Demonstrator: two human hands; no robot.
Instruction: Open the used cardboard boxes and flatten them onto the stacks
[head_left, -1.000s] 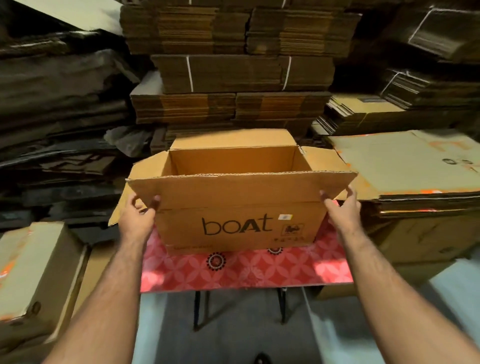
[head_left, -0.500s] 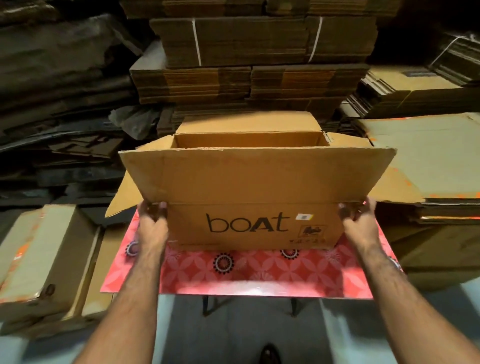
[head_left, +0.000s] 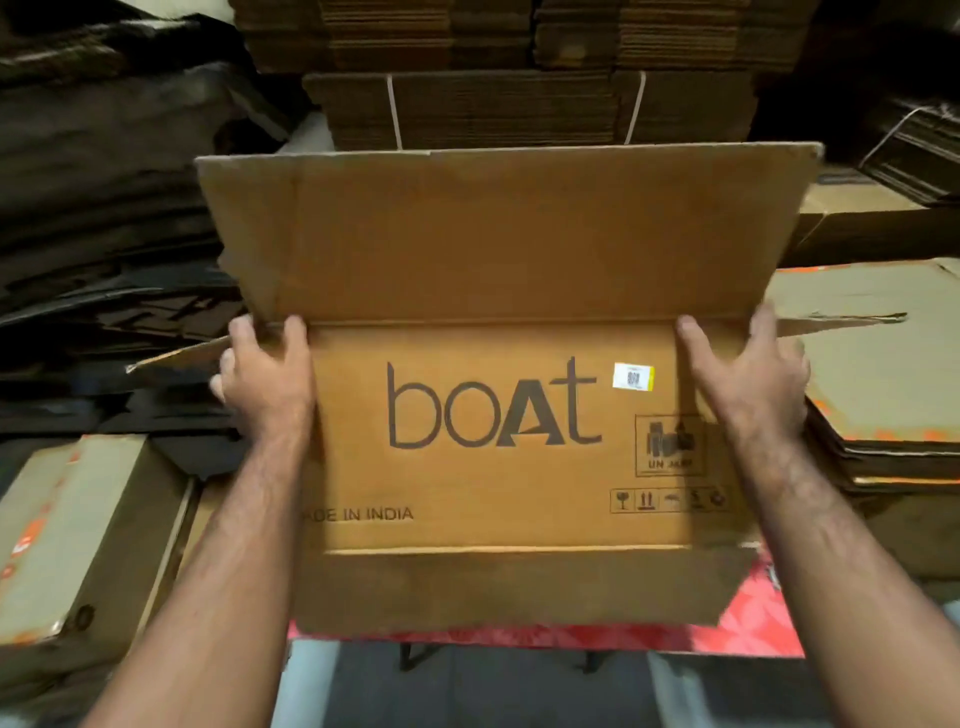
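A brown cardboard box (head_left: 498, 395) printed "boAt" fills the middle of the view, lifted and tipped so its printed side faces me. Its upper flap stands up and a lower flap hangs down over the red patterned table (head_left: 748, 618). My left hand (head_left: 267, 376) grips the box's left edge, fingers curled round the corner near the fold. My right hand (head_left: 748, 379) holds the right edge, thumb on the printed face and fingers behind. The box's inside is hidden.
A stack of flattened cardboard (head_left: 883, 364) lies at the right. Tall strapped bundles of flat boxes (head_left: 519, 104) rise behind. A closed box (head_left: 78, 530) sits at the lower left, dark sheets (head_left: 104, 208) pile up at the left. Grey floor shows below the table.
The box has been lifted off the table and tipped toward me, its near flap now upright. Both hands shifted from the lower corners up to the side edges at the fold.
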